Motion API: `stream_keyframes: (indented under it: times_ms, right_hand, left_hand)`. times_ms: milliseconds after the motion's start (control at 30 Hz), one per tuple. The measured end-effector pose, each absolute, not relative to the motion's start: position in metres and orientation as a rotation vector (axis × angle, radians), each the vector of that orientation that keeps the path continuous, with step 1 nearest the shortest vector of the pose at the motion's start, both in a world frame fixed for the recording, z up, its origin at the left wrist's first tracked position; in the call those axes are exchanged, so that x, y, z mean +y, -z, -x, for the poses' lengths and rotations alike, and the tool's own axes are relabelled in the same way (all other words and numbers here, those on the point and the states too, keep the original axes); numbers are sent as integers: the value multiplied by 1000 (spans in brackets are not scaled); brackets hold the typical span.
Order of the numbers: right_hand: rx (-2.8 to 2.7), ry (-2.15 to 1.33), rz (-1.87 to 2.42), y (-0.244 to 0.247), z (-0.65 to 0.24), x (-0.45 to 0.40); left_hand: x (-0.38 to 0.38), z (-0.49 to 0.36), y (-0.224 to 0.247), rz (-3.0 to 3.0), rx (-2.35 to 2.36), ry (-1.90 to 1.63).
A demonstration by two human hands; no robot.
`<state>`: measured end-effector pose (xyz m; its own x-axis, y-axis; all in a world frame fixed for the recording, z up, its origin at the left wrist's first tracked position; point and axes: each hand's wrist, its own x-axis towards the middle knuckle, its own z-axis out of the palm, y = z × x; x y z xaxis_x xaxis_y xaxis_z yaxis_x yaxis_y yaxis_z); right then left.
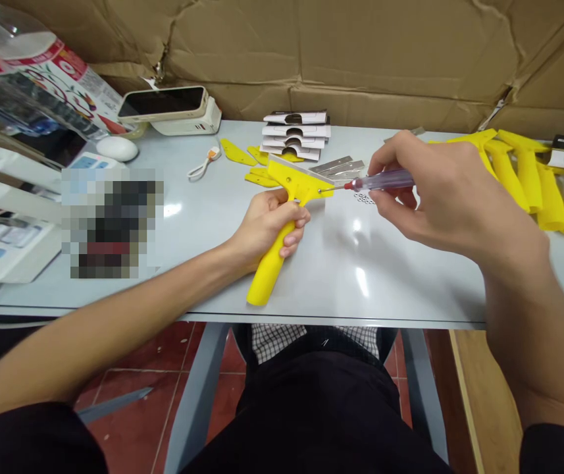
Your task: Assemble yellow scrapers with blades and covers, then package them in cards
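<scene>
Near the table's (212, 296) front edge, the left hand (266, 224) is wrapped tight around the yellow scraper (282, 230). The right hand (439, 194) pinches a screwdriver (383, 180), tip apparently on a screw in the scraper head. Keep the driver square to the screw and the handle pinned flat.

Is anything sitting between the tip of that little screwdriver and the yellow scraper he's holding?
Nothing visible. The right hand holds the screwdriver with its tip at the head of the yellow scraper, which the left hand grips by the handle. The small washers lie on the table just below the shaft, off the line.
</scene>
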<state>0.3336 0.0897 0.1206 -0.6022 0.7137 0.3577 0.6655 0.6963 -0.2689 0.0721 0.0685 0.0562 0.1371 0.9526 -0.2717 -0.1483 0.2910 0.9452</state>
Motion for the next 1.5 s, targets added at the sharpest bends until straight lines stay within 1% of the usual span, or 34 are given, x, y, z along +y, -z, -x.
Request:
stream_keyframes:
  times_ms: [167,367,500,867,1133,1500]
  right_hand:
    - [-2462,-150,1119,-121,-335,91]
    - [-2491,-159,1055,-124,-334,88]
    - [-2505,-170,1095,-124,-332,86]
    - [-2452,-80,1151,-121,-335,92]
    - [-2502,-168,1091,-123,-333,88]
    - [-2471,-96,1151,-121,-332,89]
  left_hand:
    - [69,-72,-57,-920,1132,-995]
    - [69,-71,-56,-926,1129,-990]
    - [69,-71,-56,-934,1121,-997]
    - [69,-72,-56,-927,1133,-996]
    - [69,-72,-55,-931,1129,-996]
    - [69,-71,-55,-934,1138,-997]
